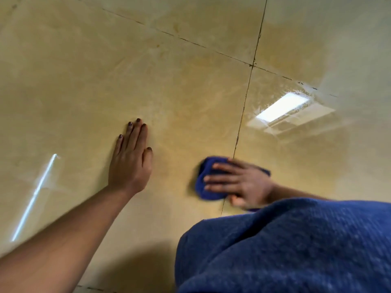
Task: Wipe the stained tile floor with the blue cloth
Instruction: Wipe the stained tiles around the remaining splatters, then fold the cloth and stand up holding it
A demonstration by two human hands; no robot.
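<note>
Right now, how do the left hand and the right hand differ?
The left hand lies flat on the bare tile floor, fingers straight; the right hand presses on the blue cloth. The left hand looks sharp, the right hand blurred. Both are palm-down.

Both forearms were bare and sleeveless, the left hand (129, 159) wore dark nail polish, and a dark blue knitted garment (285, 248) covered the lap below the right hand (239, 185).

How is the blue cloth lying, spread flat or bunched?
Bunched. The blue cloth shows as a compact wad under the right hand, whose fingers lie across it on the tile floor.
</note>
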